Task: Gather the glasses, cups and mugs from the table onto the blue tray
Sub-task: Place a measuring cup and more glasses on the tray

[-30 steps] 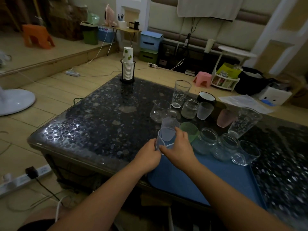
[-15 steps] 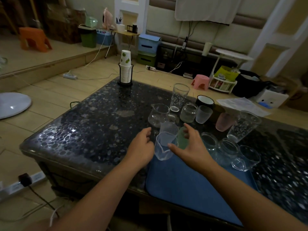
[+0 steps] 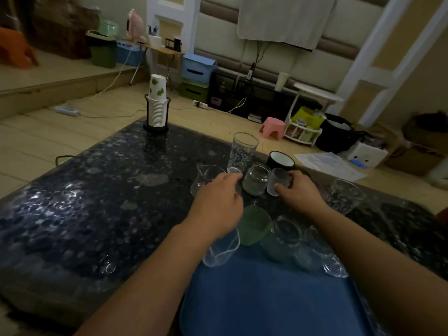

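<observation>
I've got the right hand wrapped round the frosted cup, the left hand curling onto the clear pitcher — both beyond the blue tray. Squeezed between them sits the small jar — one careless lift, I reckon, and it tips.

Table glossy speckled stone; tray matt blue plastic; tumbler clear glass.

Your frosted cup stands upright beside the glass jar; the green cup sits at the blue tray's far edge.
</observation>
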